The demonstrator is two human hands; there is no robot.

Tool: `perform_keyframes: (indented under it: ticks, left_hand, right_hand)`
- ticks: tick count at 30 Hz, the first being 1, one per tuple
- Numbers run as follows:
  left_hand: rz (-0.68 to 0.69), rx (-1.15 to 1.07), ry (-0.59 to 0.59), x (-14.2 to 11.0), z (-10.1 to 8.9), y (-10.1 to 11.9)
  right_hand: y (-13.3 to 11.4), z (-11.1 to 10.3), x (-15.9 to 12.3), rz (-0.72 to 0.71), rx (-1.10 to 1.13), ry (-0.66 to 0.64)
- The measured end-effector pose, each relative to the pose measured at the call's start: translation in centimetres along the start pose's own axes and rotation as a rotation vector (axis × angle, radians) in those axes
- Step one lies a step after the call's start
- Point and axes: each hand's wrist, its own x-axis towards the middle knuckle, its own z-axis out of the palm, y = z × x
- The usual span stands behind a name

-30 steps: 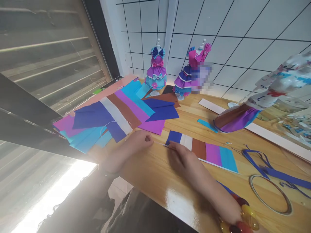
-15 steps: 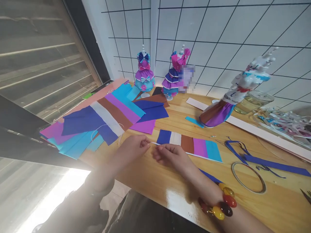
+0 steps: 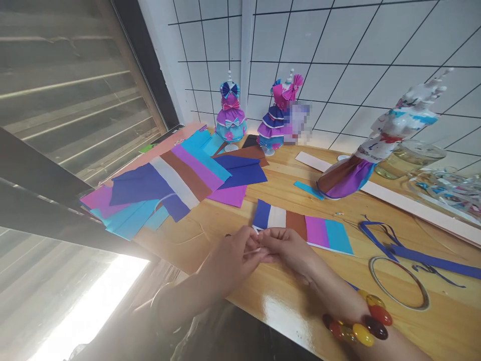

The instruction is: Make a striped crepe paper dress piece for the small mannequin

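Beside the striped sheet (image 3: 300, 226), a white strip (image 3: 256, 230) is pinched, seemingly for steadiness, by left hand (image 3: 230, 258) and right hand (image 3: 291, 250).

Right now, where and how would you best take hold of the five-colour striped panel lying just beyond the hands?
Probably the cyan end of the striped panel, from the right, pinching its short edge: it looks thin, lies flat, and that end is uncovered, while the left hand and right hand meet near the blue end.
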Motion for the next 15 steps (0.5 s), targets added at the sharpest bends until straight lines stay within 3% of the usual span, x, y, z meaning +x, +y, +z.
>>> perform_keyframes:
  ticks: [5,10,15]
  left_hand:
    - [-0.105,-0.104,0.107,1.3,-1.3,-0.1]
    - [-0.164,-0.277,-0.114,2.7,-1.6,-0.2]
    - [-0.175,-0.317,-0.149,3.6,-1.1,-1.0]
  right_hand:
    - [0.6,-1.0,0.0,-0.038,-0.022,0.034]
    - [1.1,-1.1,0.3,-0.101,-0.098,0.066]
    - [1.2,-1.0,0.5,-0.128,-0.236,0.137]
